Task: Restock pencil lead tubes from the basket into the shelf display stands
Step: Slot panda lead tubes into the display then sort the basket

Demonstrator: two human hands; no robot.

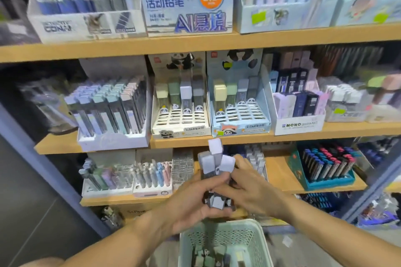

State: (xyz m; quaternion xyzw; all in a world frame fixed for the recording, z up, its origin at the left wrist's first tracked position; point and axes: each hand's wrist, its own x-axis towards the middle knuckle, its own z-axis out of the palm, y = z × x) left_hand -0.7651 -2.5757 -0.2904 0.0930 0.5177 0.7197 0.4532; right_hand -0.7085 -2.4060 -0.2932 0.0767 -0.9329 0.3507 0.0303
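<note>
Head view: both hands' grip clamped on lead tubes, lilac-grey caps, panda print, above basket.

Lead tubes: lilac and grey caps. Basket: pale green lattice. Display stands: cream, panda print;: light blue.

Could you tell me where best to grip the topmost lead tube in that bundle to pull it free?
Pinch the lilac cap from above with the right hand. It stands proud of the other tubes; its body is buried in the left hand.
</note>
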